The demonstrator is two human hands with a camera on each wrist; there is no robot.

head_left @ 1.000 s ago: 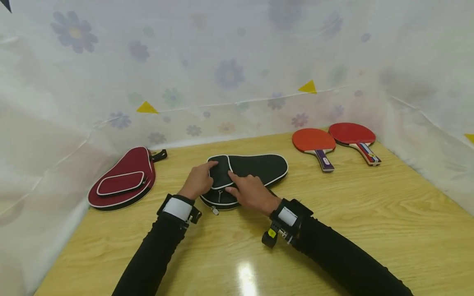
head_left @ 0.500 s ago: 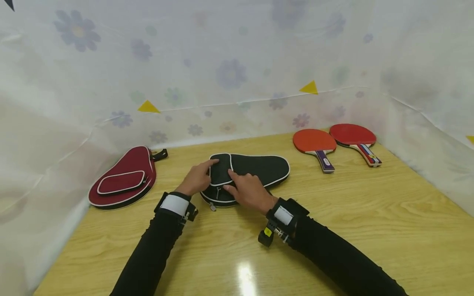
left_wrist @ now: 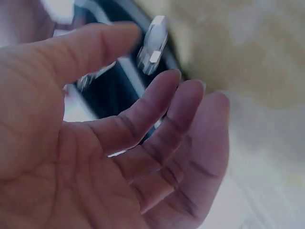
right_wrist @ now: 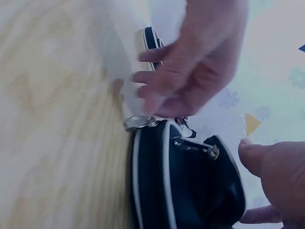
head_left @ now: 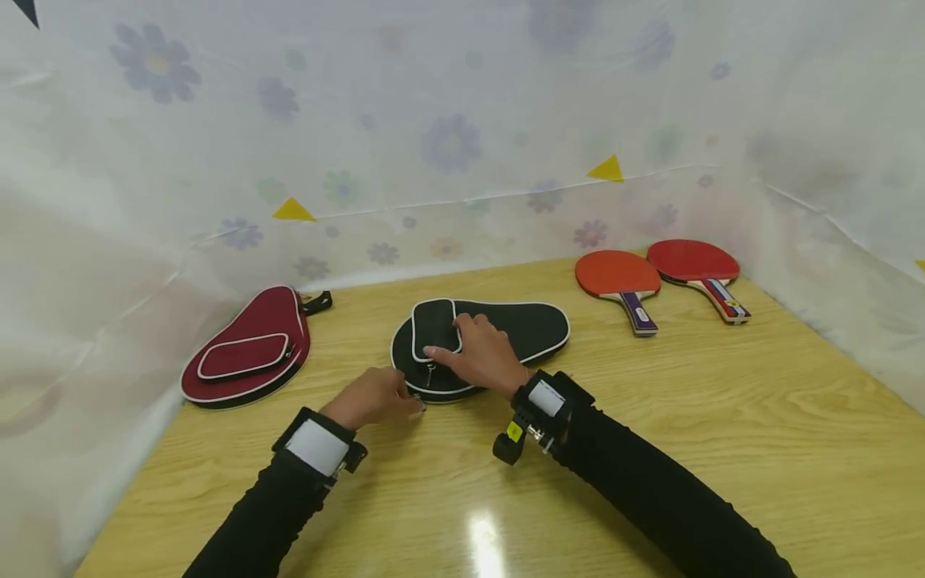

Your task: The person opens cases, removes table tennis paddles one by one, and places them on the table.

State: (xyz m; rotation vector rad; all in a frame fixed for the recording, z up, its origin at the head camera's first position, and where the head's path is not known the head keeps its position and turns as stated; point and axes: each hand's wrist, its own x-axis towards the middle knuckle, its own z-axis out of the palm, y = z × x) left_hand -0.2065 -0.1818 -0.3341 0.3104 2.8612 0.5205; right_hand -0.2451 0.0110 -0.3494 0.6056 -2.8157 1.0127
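A black table tennis paddle case (head_left: 531,325) with white piping lies flat on the table, its raised pocket (head_left: 436,321) at the wide left end. My right hand (head_left: 487,353) grips the case at this pocket, thumb at the near corner and bent fingers along the right side. My left hand (head_left: 372,397) is at the near left edge of the case. In the left wrist view its thumb and loosely bent fingers stand apart around the metal zipper pull (left_wrist: 155,43), not pinching it. The pocket's own zipper pull (right_wrist: 195,144) shows in the right wrist view.
A dark red paddle case (head_left: 249,337) lies at the left. Two table tennis paddles, one orange (head_left: 617,274) and one red (head_left: 694,261), lie at the back right. A flowered white curtain (head_left: 448,144) surrounds the wooden table (head_left: 650,433).
My left hand has left the pocket's far left side and come down to the zipper pull at the near edge. The right hand's straight fingers have bent onto the pocket.
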